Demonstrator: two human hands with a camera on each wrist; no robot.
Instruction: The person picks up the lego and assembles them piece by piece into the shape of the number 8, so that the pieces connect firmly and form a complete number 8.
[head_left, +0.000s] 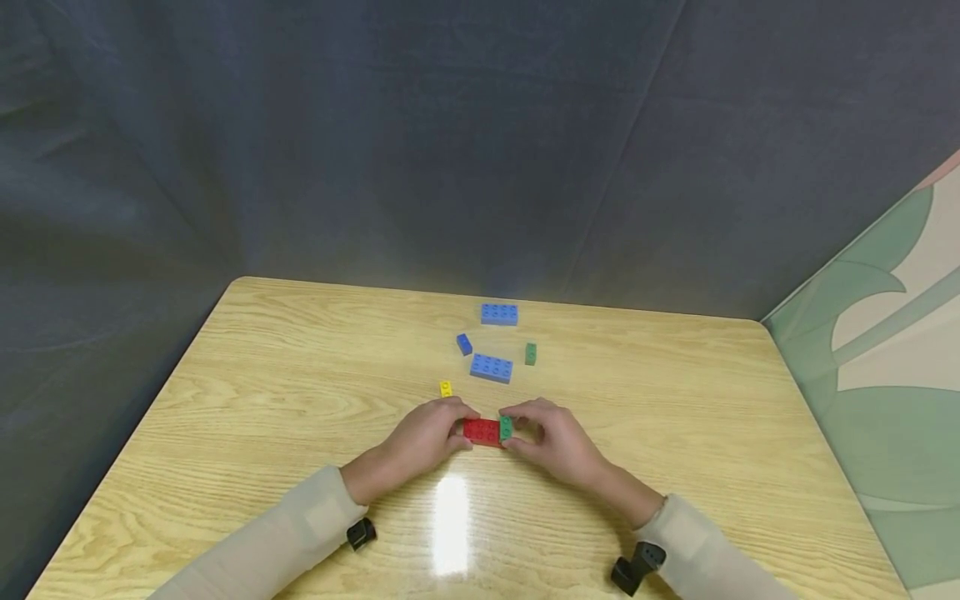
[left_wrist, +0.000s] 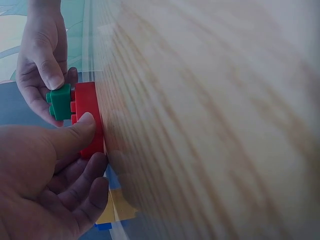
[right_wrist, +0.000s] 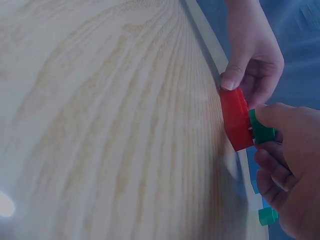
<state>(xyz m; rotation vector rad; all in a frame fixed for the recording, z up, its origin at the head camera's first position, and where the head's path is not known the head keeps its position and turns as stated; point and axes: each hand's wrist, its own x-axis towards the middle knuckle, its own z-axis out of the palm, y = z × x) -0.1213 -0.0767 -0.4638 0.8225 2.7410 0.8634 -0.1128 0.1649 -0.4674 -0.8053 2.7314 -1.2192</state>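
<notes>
A long red brick [head_left: 482, 431] lies studs up on the table near its middle. My left hand [head_left: 429, 434] pinches the red brick at its left end, thumb on the near side and fingers on the far side. Between the thumb and fingers of my right hand [head_left: 556, 439] is a small green brick [head_left: 506, 427], set crosswise over the red brick's right end. In the left wrist view the green brick [left_wrist: 61, 102] sits at the tops of the red studs, with a narrow gap showing beneath it.
Just beyond the left hand lies a small yellow brick [head_left: 446, 388]. Farther back are a blue brick [head_left: 491, 368], a small blue brick [head_left: 464, 344], another green brick [head_left: 531, 354] and another long blue brick [head_left: 499, 314]. A dark curtain [head_left: 450, 150] hangs behind the table [head_left: 300, 367].
</notes>
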